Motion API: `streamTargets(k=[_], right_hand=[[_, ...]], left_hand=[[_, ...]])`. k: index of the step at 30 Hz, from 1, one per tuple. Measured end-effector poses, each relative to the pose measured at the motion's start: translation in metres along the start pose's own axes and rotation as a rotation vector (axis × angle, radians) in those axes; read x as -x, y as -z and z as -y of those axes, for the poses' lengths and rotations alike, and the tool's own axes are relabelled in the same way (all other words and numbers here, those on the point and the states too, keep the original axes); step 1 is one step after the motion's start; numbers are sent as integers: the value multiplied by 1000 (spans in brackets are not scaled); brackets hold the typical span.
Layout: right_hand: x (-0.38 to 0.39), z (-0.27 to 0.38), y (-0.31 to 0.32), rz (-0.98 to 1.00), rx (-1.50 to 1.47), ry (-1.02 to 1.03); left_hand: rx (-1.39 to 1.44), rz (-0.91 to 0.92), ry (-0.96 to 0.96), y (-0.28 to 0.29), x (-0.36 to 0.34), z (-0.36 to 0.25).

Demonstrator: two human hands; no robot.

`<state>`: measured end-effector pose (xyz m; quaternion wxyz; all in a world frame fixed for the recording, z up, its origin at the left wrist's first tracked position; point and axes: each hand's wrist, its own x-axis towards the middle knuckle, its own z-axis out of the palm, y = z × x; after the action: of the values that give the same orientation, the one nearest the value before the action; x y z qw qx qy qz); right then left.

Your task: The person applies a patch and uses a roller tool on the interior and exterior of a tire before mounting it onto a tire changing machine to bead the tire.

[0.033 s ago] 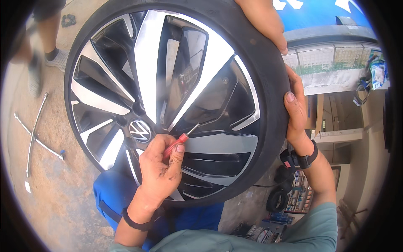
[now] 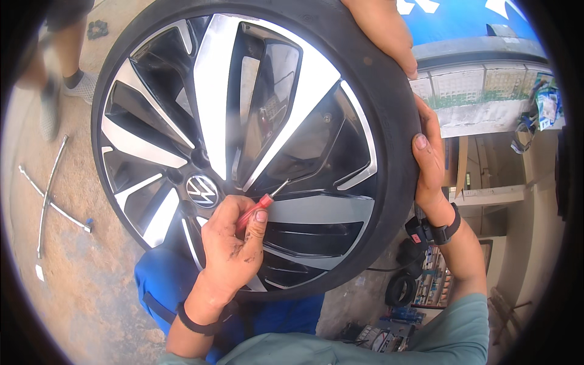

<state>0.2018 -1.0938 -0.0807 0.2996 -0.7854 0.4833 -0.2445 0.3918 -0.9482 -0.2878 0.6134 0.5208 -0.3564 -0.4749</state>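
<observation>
A car wheel stands tilted before me, its black tyre (image 2: 392, 164) around a black and silver alloy rim (image 2: 212, 79) with a round centre cap (image 2: 202, 191). My left hand (image 2: 234, 240), smudged with dirt, is closed on a small red-handled screwdriver (image 2: 255, 210) just right of the cap. Its thin metal shaft points up and right over the spokes; whether the tip touches the rim I cannot tell. At the tyre's right edge my right hand (image 2: 429, 161) grips the tyre, thumb toward the outer face. Another person's hand (image 2: 389, 36) rests on the tyre's upper edge.
A cross-shaped lug wrench (image 2: 52, 201) lies on the concrete floor at left, near another person's shoes (image 2: 82, 88). Loose tyres (image 2: 401, 286) and a battery-like box (image 2: 371, 337) are at lower right. A tiled ledge (image 2: 474, 91) runs along the upper right.
The wheel's left side has shifted very slightly to the left. Both my hands hold the same places.
</observation>
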Motion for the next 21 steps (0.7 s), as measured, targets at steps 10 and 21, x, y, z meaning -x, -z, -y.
streamTargets(k=[10,21], right_hand=[[1,0,1,-50,55,-3],[3,-11,10,-120,313,184]], left_hand=[[-57,27,-172,-10,-1,12],[-335,-62,-310,-24,1,17]])
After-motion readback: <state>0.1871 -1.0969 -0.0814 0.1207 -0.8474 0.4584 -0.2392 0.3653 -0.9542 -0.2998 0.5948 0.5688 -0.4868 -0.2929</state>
